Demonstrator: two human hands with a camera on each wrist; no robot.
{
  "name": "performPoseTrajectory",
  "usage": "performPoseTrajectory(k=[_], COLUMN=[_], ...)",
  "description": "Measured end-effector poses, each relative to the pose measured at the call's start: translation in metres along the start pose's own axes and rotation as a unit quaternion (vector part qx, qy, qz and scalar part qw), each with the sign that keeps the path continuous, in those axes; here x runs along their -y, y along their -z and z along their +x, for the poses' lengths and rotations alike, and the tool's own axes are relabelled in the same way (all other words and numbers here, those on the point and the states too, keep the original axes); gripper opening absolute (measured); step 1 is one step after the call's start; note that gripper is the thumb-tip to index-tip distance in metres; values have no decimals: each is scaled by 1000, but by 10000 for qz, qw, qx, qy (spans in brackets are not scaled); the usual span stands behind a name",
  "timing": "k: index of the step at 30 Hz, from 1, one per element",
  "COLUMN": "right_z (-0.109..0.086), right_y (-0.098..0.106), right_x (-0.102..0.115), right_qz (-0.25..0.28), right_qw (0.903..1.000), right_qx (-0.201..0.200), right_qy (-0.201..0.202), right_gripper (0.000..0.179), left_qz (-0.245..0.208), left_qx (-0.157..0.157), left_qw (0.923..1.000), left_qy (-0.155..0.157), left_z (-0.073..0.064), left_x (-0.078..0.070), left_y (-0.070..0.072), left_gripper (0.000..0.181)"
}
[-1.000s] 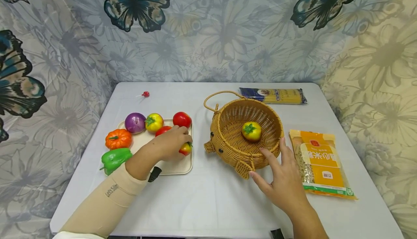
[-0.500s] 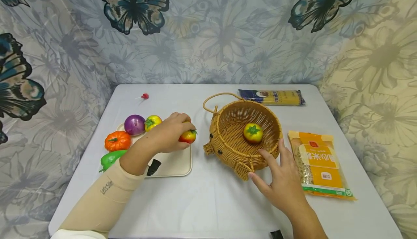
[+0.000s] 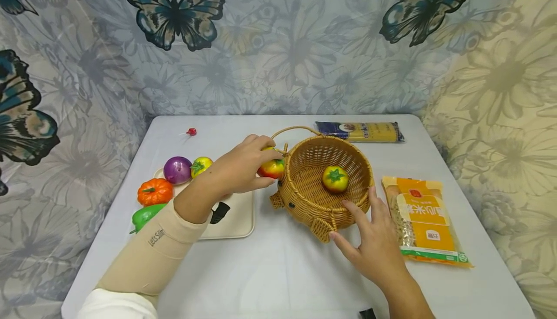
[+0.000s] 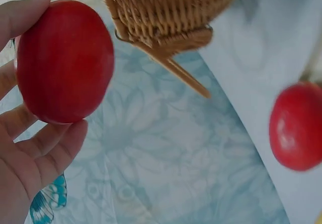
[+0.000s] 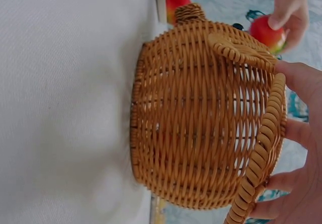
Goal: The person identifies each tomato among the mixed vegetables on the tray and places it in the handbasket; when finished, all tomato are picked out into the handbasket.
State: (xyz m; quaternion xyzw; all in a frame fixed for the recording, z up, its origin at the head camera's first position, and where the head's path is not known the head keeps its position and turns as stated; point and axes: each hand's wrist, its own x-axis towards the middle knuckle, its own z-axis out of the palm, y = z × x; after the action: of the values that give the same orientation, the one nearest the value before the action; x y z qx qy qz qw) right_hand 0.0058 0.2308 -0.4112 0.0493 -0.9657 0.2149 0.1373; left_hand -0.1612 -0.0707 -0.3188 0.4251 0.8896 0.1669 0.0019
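Observation:
My left hand (image 3: 243,164) holds a red-and-yellow toy tomato (image 3: 273,169) with a green leafy top, beside the left rim of a wicker basket (image 3: 304,213). In the left wrist view the tomato (image 4: 65,63) shows a smooth red side, with thumb and fingertips around it. The basket is shaped like an animal, with dark eyes and small fins. Another yellow-red tomato (image 3: 335,180) lies inside it. My right hand (image 3: 376,244) grips the basket's near right side, fingers over the rim and thumb outside at a fin (image 3: 322,229).
A cream tray (image 3: 241,220) sits left, partly hidden by my left arm. Around it lie a purple round vegetable (image 3: 177,169), yellow tomato (image 3: 201,165), orange pumpkin (image 3: 155,191) and green pepper (image 3: 147,216). A pasta packet (image 3: 374,132) lies behind the basket, a grain bag (image 3: 428,217) right.
My left hand has lifted the tomato from the tray and carried it right to the basket's left rim. The right hand has stayed at the basket.

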Motion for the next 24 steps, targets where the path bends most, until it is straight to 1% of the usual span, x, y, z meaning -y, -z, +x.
performPoseTrajectory(k=[6,11,13,19,24], right_z=[-1,-2,-2,-3,-3], right_y=[-2,-3,-3,-3,-3], right_x=[1,1,1,0,0], right_qz=[-50,-14,-3,13,-15], right_qw=[10000,9999,9999,9998,9997], right_qx=[-57,-100,-118,-150,-188], right_qy=[35,63,78,125,135], right_gripper=[70,71,71,71,70], left_qz=[-284,-462,-507,-523,-464], left_qx=[-213,-377,-382,-173,80], left_qw=[9991,9971,9966,9969,9970], left_qy=[-236,-466,-523,-570,-608], left_z=[17,31,36,49,58], left_x=[-11,-20,-23,-31,-38], left_y=[-6,-17,-22,-39,-48], left_gripper=[41,39,38,40,42])
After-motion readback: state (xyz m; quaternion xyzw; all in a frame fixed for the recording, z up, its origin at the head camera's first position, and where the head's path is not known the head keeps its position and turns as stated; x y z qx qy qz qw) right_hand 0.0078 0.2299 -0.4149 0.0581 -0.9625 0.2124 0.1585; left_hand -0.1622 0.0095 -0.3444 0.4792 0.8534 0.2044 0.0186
